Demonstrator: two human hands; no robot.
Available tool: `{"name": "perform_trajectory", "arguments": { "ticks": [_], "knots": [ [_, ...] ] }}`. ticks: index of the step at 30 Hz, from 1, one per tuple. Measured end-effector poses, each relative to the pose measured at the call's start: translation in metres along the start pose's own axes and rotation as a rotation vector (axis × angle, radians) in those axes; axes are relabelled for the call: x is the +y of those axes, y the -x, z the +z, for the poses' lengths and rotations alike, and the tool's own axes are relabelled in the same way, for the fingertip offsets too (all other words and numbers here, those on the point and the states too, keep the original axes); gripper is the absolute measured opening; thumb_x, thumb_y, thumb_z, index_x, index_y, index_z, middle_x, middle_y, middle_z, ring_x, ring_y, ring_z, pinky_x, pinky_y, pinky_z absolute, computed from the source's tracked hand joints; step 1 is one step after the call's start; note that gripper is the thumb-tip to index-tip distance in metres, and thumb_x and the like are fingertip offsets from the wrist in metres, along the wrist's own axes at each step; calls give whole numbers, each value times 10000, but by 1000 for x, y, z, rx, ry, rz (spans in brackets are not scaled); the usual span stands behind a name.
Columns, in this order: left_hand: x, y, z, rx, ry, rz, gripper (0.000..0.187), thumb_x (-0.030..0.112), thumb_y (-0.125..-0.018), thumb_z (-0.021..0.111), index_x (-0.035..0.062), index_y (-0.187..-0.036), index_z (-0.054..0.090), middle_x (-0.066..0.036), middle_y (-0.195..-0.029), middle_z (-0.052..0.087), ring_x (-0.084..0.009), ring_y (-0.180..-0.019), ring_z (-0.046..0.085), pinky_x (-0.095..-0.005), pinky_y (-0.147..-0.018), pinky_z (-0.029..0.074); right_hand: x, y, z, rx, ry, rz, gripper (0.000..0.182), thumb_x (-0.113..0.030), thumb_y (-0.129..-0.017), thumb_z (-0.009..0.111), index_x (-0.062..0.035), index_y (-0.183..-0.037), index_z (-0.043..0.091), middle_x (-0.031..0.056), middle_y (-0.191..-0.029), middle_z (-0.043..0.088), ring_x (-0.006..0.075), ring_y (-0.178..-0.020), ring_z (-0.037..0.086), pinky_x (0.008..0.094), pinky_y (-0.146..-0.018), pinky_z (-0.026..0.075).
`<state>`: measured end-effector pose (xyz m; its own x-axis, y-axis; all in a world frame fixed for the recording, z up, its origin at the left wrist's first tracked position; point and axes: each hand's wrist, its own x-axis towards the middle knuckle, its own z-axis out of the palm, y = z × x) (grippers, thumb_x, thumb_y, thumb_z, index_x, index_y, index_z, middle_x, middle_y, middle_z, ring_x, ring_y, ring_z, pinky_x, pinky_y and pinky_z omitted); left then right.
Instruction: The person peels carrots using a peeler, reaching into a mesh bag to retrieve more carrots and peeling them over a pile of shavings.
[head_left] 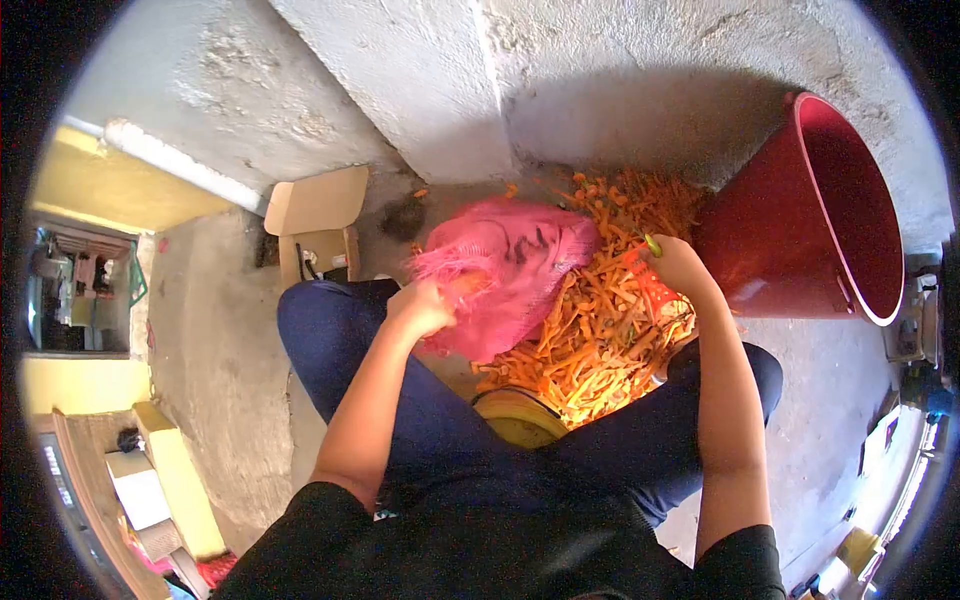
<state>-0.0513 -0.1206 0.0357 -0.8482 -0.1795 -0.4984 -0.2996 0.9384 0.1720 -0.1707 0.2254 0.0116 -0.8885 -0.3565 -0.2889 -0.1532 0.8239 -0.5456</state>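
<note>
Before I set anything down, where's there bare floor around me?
Two patches look free: the floor on your left, between the cardboard box, your left knee and the yellow wall; and the floor on your right, between the red bucket and your right knee. In front it's crowded: a pink sack, and orange peelings running up to the bucket.

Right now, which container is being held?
The pink woven sack with dark markings, its frayed edge in the left grip; the red plastic tub and open brown cardboard box are not held.
</note>
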Motion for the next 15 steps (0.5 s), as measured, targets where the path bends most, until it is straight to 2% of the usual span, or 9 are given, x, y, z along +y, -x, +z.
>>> {"name": "perform_trajectory", "arguments": {
  "ticks": [1,4,5,8,9,10,13,15],
  "knots": [
    [-1,13,-9,-108,-13,-41,357,214,-549,669,41,-843,564,-133,-792,606,-272,-759,586,-352,-650,460,3,4,1,5,-7,17,292,-296,-780,500,-10,-808,553,217,-808,566,382,-789,526,433,-693,410],
    [-21,39,1,-18,223,35,358,225,-552,670,27,-830,563,-151,-805,597,-265,-768,585,-338,-674,456,12,13,7,60,-23,-60,276,-253,-780,525,22,-808,517,197,-691,546,325,-651,524,390,-608,396],
    [-21,46,5,4,321,-4,368,170,-565,683,19,-869,539,-140,-813,595,-229,-775,584,-321,-682,450,14,16,7,61,-11,-26,280,-255,-783,526,24,-806,516,189,-679,543,304,-634,521,382,-602,397],
    [-30,49,44,87,1012,67,425,76,-579,687,21,-950,486,-99,-837,567,-188,-787,559,-305,-691,441,8,32,4,76,5,38,286,-258,-791,527,28,-803,515,165,-645,532,239,-592,508,358,-581,396],
    [-21,58,41,81,1097,65,496,-2,-597,664,39,-1027,419,-66,-895,523,-170,-812,527,-297,-712,432,8,36,4,88,2,32,286,-259,-793,527,27,-803,517,156,-635,528,218,-583,500,351,-573,395],
    [-18,61,43,84,1208,64,500,-10,-601,656,41,-1034,412,-67,-897,520,-169,-814,525,-296,-716,431,9,41,2,101,0,27,286,-259,-796,528,27,-802,518,147,-626,524,196,-574,492,343,-566,393],
    [-19,68,50,54,1477,100,496,-6,-641,627,53,-1070,385,-61,-915,511,-156,-846,513,-293,-752,421,6,54,-1,84,-93,125,300,-268,-769,529,13,-872,550,223,-798,570,356,-753,550,390,-680,417],
    [-15,77,47,-31,1678,133,468,33,-681,611,55,-1089,384,-49,-923,508,-145,-861,508,-280,-765,412,9,63,1,106,-126,101,280,-244,-776,524,10,-889,551,199,-767,580,300,-717,559,372,-662,419]
  ]
}}
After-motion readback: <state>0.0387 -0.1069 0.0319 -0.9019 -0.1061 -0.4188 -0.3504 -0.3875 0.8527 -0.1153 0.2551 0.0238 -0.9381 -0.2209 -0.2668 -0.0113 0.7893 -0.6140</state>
